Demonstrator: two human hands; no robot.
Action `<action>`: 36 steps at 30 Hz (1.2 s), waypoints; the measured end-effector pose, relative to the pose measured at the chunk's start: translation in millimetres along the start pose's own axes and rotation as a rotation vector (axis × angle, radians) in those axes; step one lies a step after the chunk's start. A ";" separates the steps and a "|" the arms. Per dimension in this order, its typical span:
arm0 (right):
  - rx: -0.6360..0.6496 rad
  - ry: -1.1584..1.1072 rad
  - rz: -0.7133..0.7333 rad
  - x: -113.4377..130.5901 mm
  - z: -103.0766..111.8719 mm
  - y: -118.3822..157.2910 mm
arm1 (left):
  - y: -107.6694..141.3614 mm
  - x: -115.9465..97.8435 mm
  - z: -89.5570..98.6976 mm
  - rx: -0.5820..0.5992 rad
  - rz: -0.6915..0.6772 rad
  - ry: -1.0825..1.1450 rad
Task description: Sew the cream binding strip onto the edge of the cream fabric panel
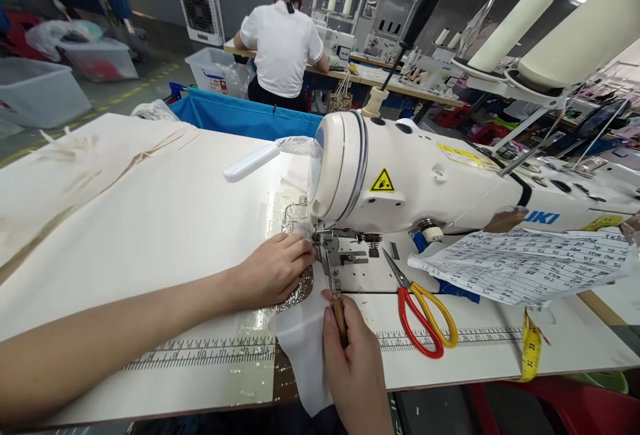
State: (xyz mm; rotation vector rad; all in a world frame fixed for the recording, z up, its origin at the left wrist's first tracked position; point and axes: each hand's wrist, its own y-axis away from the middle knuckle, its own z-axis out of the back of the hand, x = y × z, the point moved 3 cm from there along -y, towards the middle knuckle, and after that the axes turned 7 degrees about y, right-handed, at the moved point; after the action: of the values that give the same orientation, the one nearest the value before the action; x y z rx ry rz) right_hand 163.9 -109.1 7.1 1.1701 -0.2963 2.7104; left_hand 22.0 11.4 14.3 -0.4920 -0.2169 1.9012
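Closest to me, my right hand (356,361) is closed round the wooden handle of a slim metal tool (339,320), thumb and fingers pressed to the wood, in front of the sewing machine (420,175). The tool's shaft points up at the machine's presser foot (327,243), though I cannot tell whether the tip touches anything. My left hand (277,268) lies palm down just left of that foot, fingers bunched together; their tips are hidden, so I cannot tell whether they pinch anything. White cloth (303,348) lies between my hands, in front of the machine's foot, draping towards the near edge of the table (175,235). Scissors (411,286) with red and yellow handles lie before the machine's arm, and a handwritten sheet (520,265) leans beneath its far end. Further right, a yellow tape measure (531,348) hangs in front of the machine. Behind the machine, a person in a white shirt (283,48) sits facing away.
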 end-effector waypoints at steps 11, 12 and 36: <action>0.003 0.002 0.011 -1.6 -5.7 4.2 | -2.6 3.3 -5.3 0.031 0.068 -0.060; -0.004 0.004 0.013 0.1 -5.5 5.6 | -2.8 3.3 -5.5 0.031 0.081 -0.049; -0.247 0.426 0.315 0.0 2.3 -1.3 | -10.5 38.3 -9.2 -0.166 0.356 0.293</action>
State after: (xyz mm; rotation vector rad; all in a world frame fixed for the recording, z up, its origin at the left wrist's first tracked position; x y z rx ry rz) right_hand 165.8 -108.4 8.8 0.4968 -0.7762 2.9809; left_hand 23.1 49.9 1.1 -0.9653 -0.0972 2.1330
